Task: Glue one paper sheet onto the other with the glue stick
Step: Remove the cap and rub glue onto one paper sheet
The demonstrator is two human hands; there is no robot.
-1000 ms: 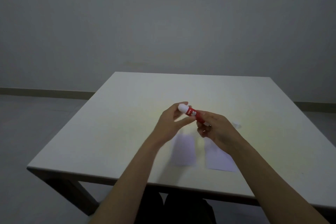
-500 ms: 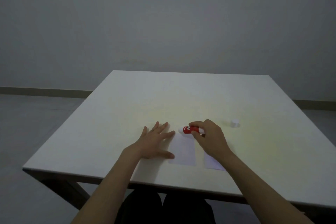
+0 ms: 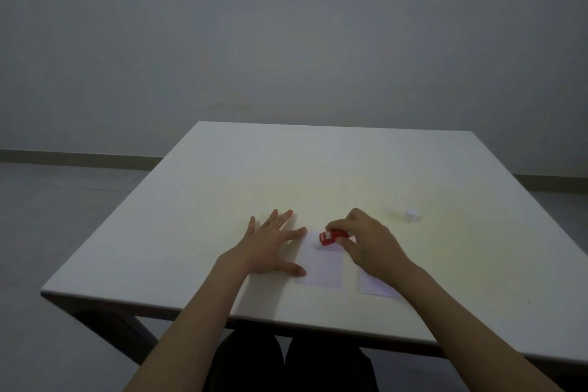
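Two small white paper sheets lie side by side near the front of the white table (image 3: 222,200). My left hand (image 3: 270,245) rests flat, fingers spread, with thumb and forefinger on the left edge of the left sheet (image 3: 323,267). My right hand (image 3: 369,242) grips a red glue stick (image 3: 329,237), its white tip pressed down on the far end of the left sheet. My right wrist covers much of the right sheet (image 3: 374,288); only its near corner shows.
The glue stick's white cap (image 3: 412,215) stands alone on the table to the right of my right hand. The table's front edge runs just below the sheets, with my dark-clothed legs beneath it. A grey wall and floor lie behind.
My hands came down from holding the glue stick in the air. My left hand let go and spread flat beside the left sheet. My right hand lowered the stick's tip onto that sheet.
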